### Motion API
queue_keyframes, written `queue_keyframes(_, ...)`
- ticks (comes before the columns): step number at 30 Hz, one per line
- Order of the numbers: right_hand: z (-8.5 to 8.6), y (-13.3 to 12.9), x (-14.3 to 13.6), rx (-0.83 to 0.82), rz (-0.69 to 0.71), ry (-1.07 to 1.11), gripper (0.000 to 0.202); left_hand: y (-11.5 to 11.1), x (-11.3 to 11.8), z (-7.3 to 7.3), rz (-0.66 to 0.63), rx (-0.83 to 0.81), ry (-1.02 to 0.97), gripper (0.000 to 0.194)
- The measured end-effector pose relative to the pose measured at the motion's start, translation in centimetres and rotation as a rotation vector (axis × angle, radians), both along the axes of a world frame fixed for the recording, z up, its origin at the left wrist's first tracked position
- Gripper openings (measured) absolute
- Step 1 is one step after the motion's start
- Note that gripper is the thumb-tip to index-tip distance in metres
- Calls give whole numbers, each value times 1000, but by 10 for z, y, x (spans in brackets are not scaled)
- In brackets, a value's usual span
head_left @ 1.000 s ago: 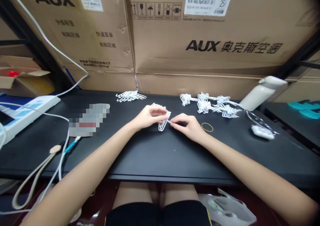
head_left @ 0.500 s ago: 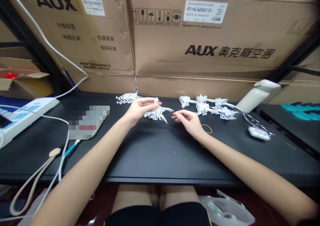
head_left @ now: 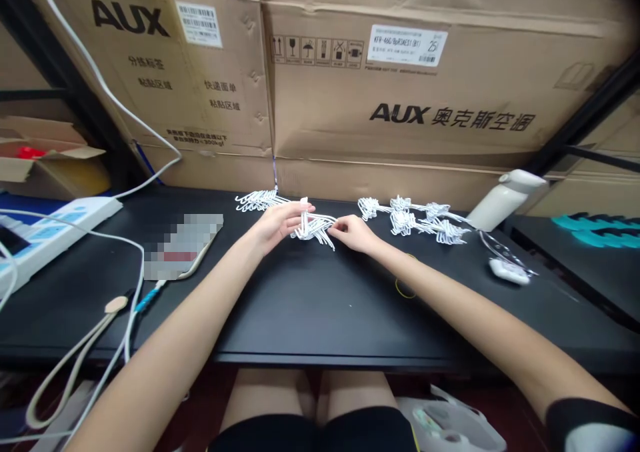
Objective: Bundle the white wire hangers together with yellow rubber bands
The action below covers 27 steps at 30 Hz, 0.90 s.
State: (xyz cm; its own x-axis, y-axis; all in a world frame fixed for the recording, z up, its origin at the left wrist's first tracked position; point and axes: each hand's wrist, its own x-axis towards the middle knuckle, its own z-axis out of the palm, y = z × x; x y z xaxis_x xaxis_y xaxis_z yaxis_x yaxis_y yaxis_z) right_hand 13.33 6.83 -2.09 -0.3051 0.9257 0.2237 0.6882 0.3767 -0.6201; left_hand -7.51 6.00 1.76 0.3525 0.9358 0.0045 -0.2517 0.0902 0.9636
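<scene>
Slim white hooks [head_left: 316, 231] lie in a loose pile on the black table, between my two hands. My left hand [head_left: 278, 225] has its thumb and fingers closed around a few white hooks [head_left: 305, 215] that stand upright against the fingertips, over the pile's left side. On the right, my right hand [head_left: 354, 233] pinches the end of a white hook at the pile's edge; its fingertips are partly hidden. Behind my left hand, a fanned row of white hooks [head_left: 256, 200] rests on the table. Farther right lie several bunched clusters of white hooks [head_left: 403, 223].
A yellow rubber band [head_left: 404, 288] lies beside my right forearm. On the left are a phone [head_left: 184, 247] on a cable, a strap [head_left: 65, 372] and a power strip [head_left: 60, 229]. Cardboard boxes [head_left: 320, 139] wall the back. A white bottle [head_left: 505, 202] and a white case [head_left: 509, 271] stand right.
My right hand has moved left and closed at the pile of hooks. My left hand has lowered slightly toward the pile with its hooks. The camera view has shifted a little.
</scene>
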Motion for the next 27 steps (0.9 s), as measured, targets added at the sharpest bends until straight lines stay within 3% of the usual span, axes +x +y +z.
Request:
queue_keyframes(5, -1, -3, -1, -17, 48, 11, 23, -6, 2, 1, -234, -6, 262, 37)
queue_keyframes(14, 6, -10, 11, -14, 31, -103, 10, -6, 4, -1, -185, -6, 349, 38)
queue_keyframes(18, 3, -17, 27, -110, 90, 43, 14, -8, 4, 0, -166, 36, 382, 40)
queue_keyframes(23, -3, -26, 33, -269, 42, 336, 27, -14, 7, 3, -337, 112, 386, 34)
queue_keyframes(27, -4, -28, 40, -173, 61, 286, 28, -16, 8, 1, -445, 189, 471, 31)
